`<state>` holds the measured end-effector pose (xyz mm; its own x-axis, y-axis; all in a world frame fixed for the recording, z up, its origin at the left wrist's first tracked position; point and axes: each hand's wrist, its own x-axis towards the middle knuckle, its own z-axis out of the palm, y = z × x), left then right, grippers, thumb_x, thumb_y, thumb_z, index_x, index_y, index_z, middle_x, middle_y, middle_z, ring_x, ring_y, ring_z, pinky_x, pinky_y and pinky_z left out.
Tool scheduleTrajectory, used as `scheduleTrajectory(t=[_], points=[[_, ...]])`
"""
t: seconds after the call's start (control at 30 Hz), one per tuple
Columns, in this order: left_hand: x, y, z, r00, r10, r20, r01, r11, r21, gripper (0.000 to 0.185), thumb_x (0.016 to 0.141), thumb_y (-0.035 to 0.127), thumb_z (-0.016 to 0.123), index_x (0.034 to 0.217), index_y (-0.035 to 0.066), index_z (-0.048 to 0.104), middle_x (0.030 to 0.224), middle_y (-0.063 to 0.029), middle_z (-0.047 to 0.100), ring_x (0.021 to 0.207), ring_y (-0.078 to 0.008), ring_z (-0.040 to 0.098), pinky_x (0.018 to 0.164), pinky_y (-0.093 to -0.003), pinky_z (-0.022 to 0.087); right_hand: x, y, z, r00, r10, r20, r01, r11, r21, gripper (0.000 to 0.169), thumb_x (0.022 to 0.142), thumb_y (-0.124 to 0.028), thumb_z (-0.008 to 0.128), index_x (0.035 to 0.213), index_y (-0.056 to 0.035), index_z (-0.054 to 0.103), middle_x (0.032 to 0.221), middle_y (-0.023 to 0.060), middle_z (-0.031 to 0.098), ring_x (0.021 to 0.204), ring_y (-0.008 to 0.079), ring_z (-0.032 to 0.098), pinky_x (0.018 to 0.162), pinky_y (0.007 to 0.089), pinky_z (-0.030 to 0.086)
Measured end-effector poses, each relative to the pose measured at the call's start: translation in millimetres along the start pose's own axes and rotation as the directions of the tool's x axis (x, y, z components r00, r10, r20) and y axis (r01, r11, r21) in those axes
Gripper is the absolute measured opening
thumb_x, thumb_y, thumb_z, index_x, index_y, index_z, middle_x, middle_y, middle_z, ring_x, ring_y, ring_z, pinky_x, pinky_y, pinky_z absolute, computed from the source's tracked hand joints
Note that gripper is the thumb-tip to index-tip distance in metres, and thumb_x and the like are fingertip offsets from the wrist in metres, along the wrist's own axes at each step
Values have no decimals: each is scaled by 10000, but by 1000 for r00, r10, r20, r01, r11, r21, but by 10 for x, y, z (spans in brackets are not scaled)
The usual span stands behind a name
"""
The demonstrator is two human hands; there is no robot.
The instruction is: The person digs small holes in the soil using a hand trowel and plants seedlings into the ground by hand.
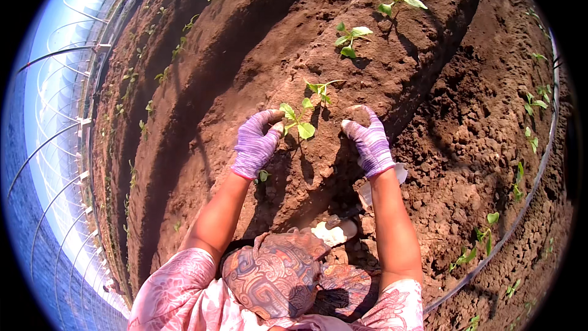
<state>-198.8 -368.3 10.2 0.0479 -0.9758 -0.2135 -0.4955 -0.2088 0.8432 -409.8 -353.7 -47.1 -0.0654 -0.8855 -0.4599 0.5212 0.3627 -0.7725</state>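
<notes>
Both hands wear purple knitted gloves with soiled, pale fingertips. My left hand [259, 140] is at the left of a young green seedling [298, 119], its thumb and forefinger curved close to the leaves; whether they touch a leaf I cannot tell. On the seedling's other side, my right hand [366, 135] has its thumb and forefinger curved apart over the soil, with brown soil showing between them. Another small seedling [323, 89] leans just beyond the first. Farther up the raised soil bed stands a leafy seedling [353, 38].
Beside my right forearm lies a piece of clear plastic [366, 193]. A pale object [334, 233] rests near my knees. A grey hose or pipe [519, 220] curves along the right. Ridges with seedlings and metal hoops [50, 142] stand at the left.
</notes>
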Motion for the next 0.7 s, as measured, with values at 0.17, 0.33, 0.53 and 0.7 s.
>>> scheduleTrajectory(t=[0.17,0.33,0.53,0.7], points=[[-2,-161,1,990,142,-20,-143,981,-128,174,794,22,584,966,18,612,801,-9,609,649,-57,544,556,-194,455,-92,181,474,985,-165,41,133,595,-793,692,693,-187,666,1278,-36,330,1274,258,369,1126,386,434,946,389,365],[-82,-45,-89,996,8,91,9,983,-185,179,792,16,587,969,19,608,819,-28,611,648,-70,548,555,-201,463,-156,310,550,906,-330,265,399,459,-794,485,653,-22,649,1115,-57,506,1099,197,489,979,356,517,837,385,440],[-22,-163,-298,970,34,239,73,903,-423,282,819,63,552,1097,20,532,961,-81,595,772,-138,583,568,-263,502,-40,220,385,924,-270,273,367,413,-834,344,679,-88,628,1015,-119,558,959,152,558,906,330,551,792,395,453],[436,-463,-461,962,184,204,-203,976,75,481,739,-89,484,1194,69,483,1090,-68,537,852,-134,556,735,-256,474,-227,106,399,931,-103,350,365,230,-902,465,688,-183,661,1126,-123,516,1045,141,541,935,308,545,813,381,445]])
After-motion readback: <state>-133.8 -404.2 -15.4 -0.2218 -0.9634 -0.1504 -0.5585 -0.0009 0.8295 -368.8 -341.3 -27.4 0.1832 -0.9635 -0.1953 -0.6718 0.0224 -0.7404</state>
